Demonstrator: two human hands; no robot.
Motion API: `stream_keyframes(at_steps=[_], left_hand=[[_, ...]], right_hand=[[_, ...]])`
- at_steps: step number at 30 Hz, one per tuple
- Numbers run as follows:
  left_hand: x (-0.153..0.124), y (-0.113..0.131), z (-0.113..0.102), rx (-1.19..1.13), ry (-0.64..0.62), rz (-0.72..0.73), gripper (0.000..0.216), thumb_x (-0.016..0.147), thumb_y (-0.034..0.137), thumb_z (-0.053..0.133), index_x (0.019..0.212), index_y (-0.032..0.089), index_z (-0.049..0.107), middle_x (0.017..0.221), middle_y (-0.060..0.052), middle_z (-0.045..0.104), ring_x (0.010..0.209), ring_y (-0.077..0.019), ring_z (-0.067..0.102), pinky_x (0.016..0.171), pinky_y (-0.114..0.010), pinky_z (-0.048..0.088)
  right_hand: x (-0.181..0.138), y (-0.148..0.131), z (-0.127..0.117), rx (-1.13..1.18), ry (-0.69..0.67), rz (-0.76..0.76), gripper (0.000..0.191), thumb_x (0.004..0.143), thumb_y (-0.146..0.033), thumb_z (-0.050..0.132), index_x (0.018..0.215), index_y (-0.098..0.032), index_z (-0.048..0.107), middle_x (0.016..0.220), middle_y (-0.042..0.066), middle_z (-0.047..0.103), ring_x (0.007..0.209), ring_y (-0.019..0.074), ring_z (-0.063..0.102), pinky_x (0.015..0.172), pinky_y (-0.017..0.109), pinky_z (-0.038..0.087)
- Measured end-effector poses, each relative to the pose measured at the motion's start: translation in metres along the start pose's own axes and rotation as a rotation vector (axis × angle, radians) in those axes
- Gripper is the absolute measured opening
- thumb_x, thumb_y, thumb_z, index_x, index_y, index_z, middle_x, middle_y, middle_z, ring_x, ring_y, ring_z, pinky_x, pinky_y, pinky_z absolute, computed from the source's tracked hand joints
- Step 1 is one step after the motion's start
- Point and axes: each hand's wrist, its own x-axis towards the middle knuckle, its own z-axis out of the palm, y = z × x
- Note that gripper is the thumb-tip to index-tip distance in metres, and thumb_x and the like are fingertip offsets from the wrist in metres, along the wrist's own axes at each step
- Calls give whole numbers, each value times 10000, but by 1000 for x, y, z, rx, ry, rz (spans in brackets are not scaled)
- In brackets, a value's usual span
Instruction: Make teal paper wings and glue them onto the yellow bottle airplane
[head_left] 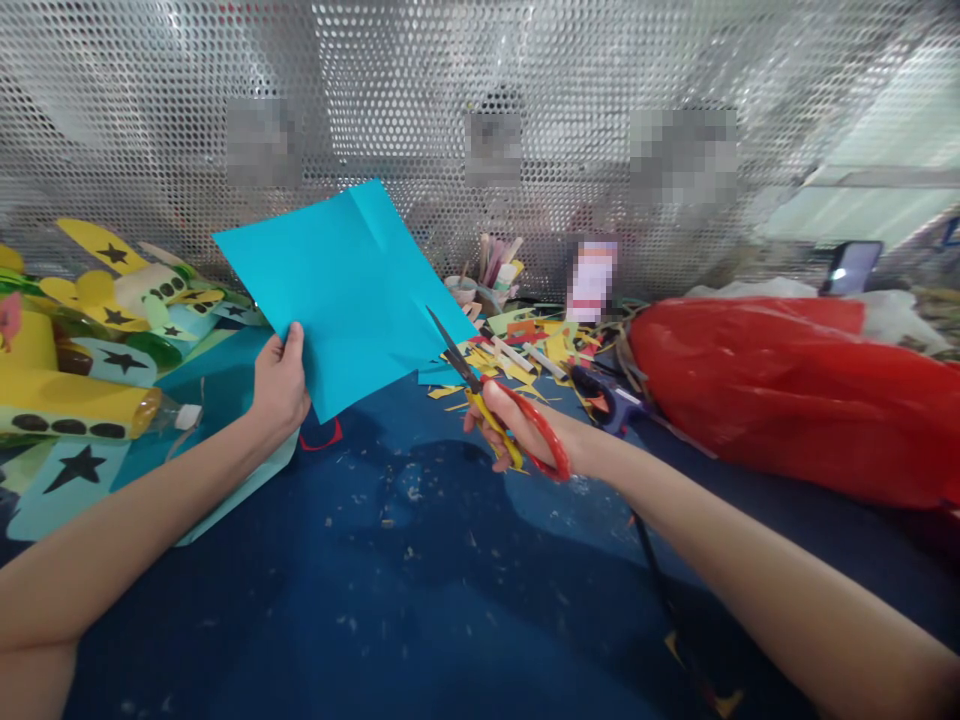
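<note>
My left hand (279, 385) is closed on the lower left corner of a cyan paper sheet (341, 285), holding it up above the dark blue table (420, 580). My right hand (525, 430) grips scissors (491, 400) with one red and one yellow handle. Their dark blades point up and left, with the tips at the sheet's lower right edge. A small cyan strip lies just under the blades.
Yellow bottle planes with black stars (82, 340) are piled at the left. A red plastic bag (795, 390) lies at the right. Paper scraps (525, 350), a cup of tools (491, 275) and blue-handled scissors (611, 400) sit behind, before a perforated metal wall. A phone (851, 265) stands far right.
</note>
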Motion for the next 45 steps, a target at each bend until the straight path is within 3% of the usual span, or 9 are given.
stream_keyframes(at_steps=[9, 29, 40, 45], left_hand=[[3, -3, -2, 6, 3, 29, 193, 873, 408, 587, 946, 233, 627, 1084, -64, 697, 1120, -312, 604, 873, -433, 575], [1, 0, 1, -41, 33, 25, 155, 920, 318, 513, 849, 229, 618, 1058, -56, 704, 1158, -294, 585, 914, -425, 561], [2, 0, -2, -11, -7, 17, 156, 894, 373, 565, 920, 233, 629, 1105, -61, 692, 1175, -319, 568, 896, -440, 572], [4, -2, -2, -80, -21, 36, 162, 894, 361, 563, 950, 225, 633, 1151, -81, 676, 1187, -321, 563, 923, -478, 553]], right_hand=[[-1, -2, 1, 26, 11, 17, 586, 801, -752, 358, 778, -194, 536, 587, -28, 366, 547, 128, 462, 576, 309, 566], [-4, -11, 2, 42, 11, 65, 610, 767, -782, 375, 769, -191, 525, 591, -31, 357, 551, 115, 442, 570, 275, 540], [-2, -9, 2, 70, 0, 70, 603, 764, -783, 389, 757, -194, 520, 580, -35, 358, 546, 112, 431, 573, 284, 536], [-1, -9, 2, 53, 27, 29, 597, 803, -774, 338, 620, -208, 393, 557, -37, 358, 510, 96, 422, 530, 259, 519]])
